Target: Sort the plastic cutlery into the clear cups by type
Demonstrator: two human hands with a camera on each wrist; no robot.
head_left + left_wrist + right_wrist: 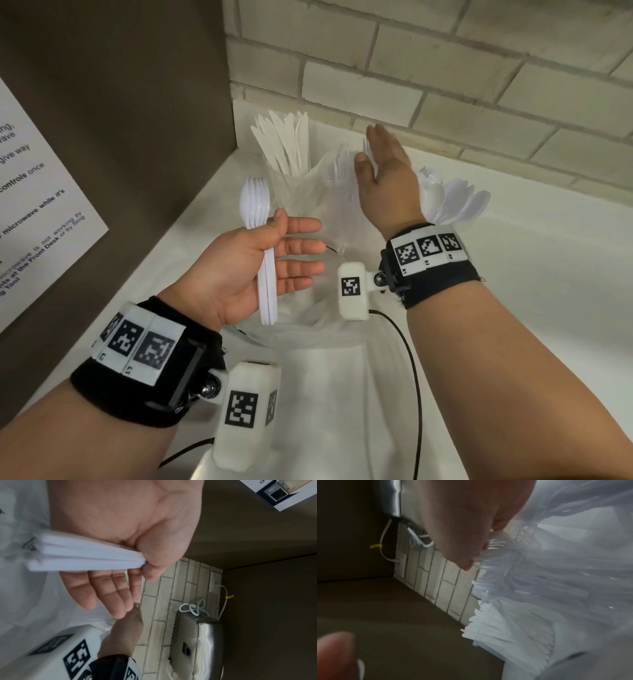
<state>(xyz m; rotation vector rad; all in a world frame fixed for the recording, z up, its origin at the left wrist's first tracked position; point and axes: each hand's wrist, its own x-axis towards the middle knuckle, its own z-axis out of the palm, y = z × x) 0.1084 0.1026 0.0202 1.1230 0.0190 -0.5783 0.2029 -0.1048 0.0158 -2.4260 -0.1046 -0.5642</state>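
Observation:
My left hand (298, 233) is palm up, its thumb pinning a stack of white plastic forks (256, 205) against the straight fingers; their handles (85, 555) show in the left wrist view. Three clear cups stand by the wall: knives (284, 147) on the left, forks (340, 171) in the middle, spoons (452, 200) on the right. My right hand (380, 161) is flat and straight-fingered just over the middle cup, holding nothing. Its fingertips (465, 563) are at the fork tines (498, 561), with the knives (505, 628) beyond.
A crumpled clear plastic bag (308, 329) lies on the white counter (531, 308) under both hands. A brown cabinet side with a printed notice (44, 205) closes the left; a brick wall (445, 85) runs behind. A metal appliance (197, 642) and a corded wall socket (214, 582) stand further along.

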